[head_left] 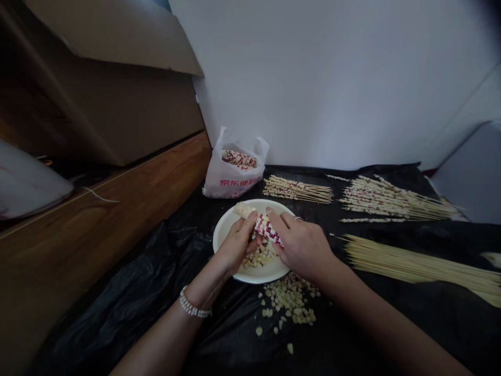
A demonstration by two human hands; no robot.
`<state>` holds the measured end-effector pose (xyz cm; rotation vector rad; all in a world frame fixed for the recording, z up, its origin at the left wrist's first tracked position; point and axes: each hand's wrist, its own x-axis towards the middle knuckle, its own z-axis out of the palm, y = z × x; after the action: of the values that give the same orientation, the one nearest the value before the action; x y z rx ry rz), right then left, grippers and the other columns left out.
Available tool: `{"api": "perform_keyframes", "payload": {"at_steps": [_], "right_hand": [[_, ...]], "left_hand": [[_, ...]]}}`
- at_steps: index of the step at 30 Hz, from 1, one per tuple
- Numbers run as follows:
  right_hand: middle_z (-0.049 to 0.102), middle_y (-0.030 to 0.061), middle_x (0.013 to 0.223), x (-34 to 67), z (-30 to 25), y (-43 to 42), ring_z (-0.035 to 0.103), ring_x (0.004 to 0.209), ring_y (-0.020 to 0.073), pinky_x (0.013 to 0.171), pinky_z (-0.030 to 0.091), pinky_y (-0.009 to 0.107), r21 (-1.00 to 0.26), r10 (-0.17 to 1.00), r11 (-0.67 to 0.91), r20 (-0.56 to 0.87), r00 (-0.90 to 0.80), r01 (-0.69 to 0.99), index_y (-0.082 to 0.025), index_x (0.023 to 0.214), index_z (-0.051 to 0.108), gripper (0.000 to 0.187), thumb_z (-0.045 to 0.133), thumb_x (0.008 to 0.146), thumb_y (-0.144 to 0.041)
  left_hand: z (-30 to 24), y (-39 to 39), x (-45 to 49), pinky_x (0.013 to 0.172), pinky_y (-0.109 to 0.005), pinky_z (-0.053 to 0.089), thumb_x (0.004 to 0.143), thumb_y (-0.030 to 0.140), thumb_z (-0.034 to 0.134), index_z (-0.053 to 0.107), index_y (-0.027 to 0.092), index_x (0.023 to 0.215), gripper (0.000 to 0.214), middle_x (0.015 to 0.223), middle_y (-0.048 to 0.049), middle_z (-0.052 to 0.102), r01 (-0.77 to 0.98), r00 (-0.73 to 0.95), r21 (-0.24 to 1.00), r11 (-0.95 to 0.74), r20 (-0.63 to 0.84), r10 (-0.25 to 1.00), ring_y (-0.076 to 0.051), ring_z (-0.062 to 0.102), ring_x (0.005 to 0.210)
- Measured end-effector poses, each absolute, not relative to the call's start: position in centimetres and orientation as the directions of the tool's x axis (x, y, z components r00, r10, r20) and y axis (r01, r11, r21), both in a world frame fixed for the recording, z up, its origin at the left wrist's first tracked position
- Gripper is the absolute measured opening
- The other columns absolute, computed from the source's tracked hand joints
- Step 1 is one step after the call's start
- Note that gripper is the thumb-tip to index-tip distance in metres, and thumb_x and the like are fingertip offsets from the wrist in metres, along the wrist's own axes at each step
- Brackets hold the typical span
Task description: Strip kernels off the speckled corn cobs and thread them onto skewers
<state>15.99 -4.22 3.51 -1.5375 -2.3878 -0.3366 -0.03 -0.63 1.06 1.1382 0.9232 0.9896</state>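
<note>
Over a white bowl (pixel 222 233), an ear of corn (pixel 267 228) with purple and pale kernels is held in both hands. Its left end is stripped to the bare cob, while kernels still cover the right part. My left hand (pixel 239 241) is closed round the cob near its middle, thumb on top. Around the kernel-covered end, my right hand (pixel 299 237) is wrapped with its thumb near the rows. Loose kernels (pixel 259 257) lie in the bottom of the bowl. The fingers' undersides are partly hidden.
Behind the bowl stands a plastic bag (pixel 230 180) of corn ears. Kernel-threaded skewers (pixel 297 189) and a larger skewer pile (pixel 379 198) lie back right, bare sticks (pixel 415 261) nearer. Kernels (pixel 291 297) are scattered on black sheeting (pixel 156 292). A cardboard box (pixel 129 99) stands left.
</note>
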Motion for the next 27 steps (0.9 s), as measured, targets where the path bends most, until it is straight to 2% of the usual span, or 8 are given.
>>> {"api": "perform_keyframes", "payload": {"at_steps": [3,7,11,14,17,19,22,27], "right_hand": [[0.07,0.0131,0.107,16.1,3.4,-4.1,0.068,0.08,0.0233,0.063,0.049,0.033,0.062,0.835,0.411,0.375,-0.402,0.91,-0.011,0.147,0.05,0.055,0.053,0.092,-0.02],[0.071,0.0135,0.104,16.2,3.0,-4.0,0.068,0.079,0.0243,0.064,0.049,0.034,0.066,0.79,0.452,0.434,-0.434,0.889,-0.012,0.146,0.051,0.052,0.051,0.094,-0.021],[0.071,0.0136,0.113,16.3,2.4,-3.6,0.069,0.089,0.0269,0.071,0.052,0.036,-0.164,0.809,0.466,0.476,-0.344,0.87,-0.015,0.14,0.055,0.054,0.059,0.088,-0.029],[0.073,0.0115,0.109,16.7,2.1,-3.0,0.07,0.091,0.0273,0.077,0.053,0.038,-0.384,0.866,0.445,0.413,-0.281,0.809,-0.016,0.132,0.06,0.05,0.061,0.086,-0.034],[0.076,0.0093,0.104,17.1,2.0,-2.5,0.071,0.09,0.0269,0.079,0.052,0.039,-0.471,0.894,0.419,0.366,-0.261,0.776,-0.019,0.123,0.064,0.041,0.061,0.085,-0.034],[0.075,0.0103,0.107,17.2,2.1,-2.5,0.071,0.092,0.0279,0.078,0.052,0.04,-0.444,0.89,0.415,0.377,-0.255,0.794,-0.019,0.124,0.064,0.042,0.061,0.085,-0.034],[0.073,0.0132,0.114,17.0,2.1,-2.9,0.07,0.092,0.0293,0.074,0.052,0.039,-0.327,0.873,0.409,0.413,-0.26,0.852,-0.017,0.134,0.059,0.052,0.061,0.084,-0.032],[0.073,0.0145,0.112,16.3,2.4,-3.7,0.07,0.083,0.027,0.065,0.049,0.035,-0.139,0.849,0.409,0.419,-0.321,0.902,-0.014,0.14,0.055,0.058,0.06,0.083,-0.025]], "left_hand": [[1.3,-0.7,0.0,0.041,-0.023,0.013,0.086,0.069,0.055,0.051,0.018,0.063,0.056,0.042,0.0068,0.036,-0.137,0.298,0.98,0.143,-0.097,0.95,-0.004,0.022,0.037],[1.7,-0.9,0.1,0.041,-0.022,0.012,0.082,0.067,0.062,0.051,0.018,0.072,0.051,0.049,0.0045,0.047,-0.188,0.275,0.971,0.15,-0.095,0.957,-0.004,0.025,0.038],[1.6,-0.8,0.2,0.042,-0.02,0.013,0.083,0.054,0.067,0.05,0.018,0.078,0.04,0.052,0.0052,0.05,-0.214,0.221,0.968,0.132,-0.084,0.972,-0.003,0.027,0.039],[1.5,-0.8,0.0,0.042,-0.019,0.015,0.084,0.046,0.066,0.05,0.018,0.08,0.032,0.057,0.0043,0.054,-0.205,0.245,0.97,0.131,-0.078,0.966,-0.003,0.029,0.04],[1.5,-0.6,-0.2,0.041,-0.019,0.015,0.083,0.036,0.065,0.051,0.018,0.085,0.023,0.065,0.0029,0.06,-0.232,0.322,0.957,0.175,-0.095,0.942,-0.002,0.031,0.039],[1.6,-0.6,-0.3,0.041,-0.02,0.014,0.082,0.037,0.064,0.052,0.018,0.084,0.024,0.067,0.0023,0.06,-0.258,0.369,0.942,0.214,-0.108,0.923,-0.002,0.03,0.039],[1.6,-0.6,-0.3,0.041,-0.021,0.012,0.084,0.054,0.064,0.052,0.017,0.081,0.04,0.066,0.0018,0.057,-0.25,0.39,0.939,0.236,-0.126,0.912,-0.002,0.029,0.04],[1.3,-0.7,0.0,0.042,-0.021,0.013,0.078,0.067,0.069,0.051,0.017,0.079,0.053,0.055,0.0061,0.046,-0.156,0.32,0.978,0.138,-0.082,0.944,-0.003,0.028,0.041]]}}
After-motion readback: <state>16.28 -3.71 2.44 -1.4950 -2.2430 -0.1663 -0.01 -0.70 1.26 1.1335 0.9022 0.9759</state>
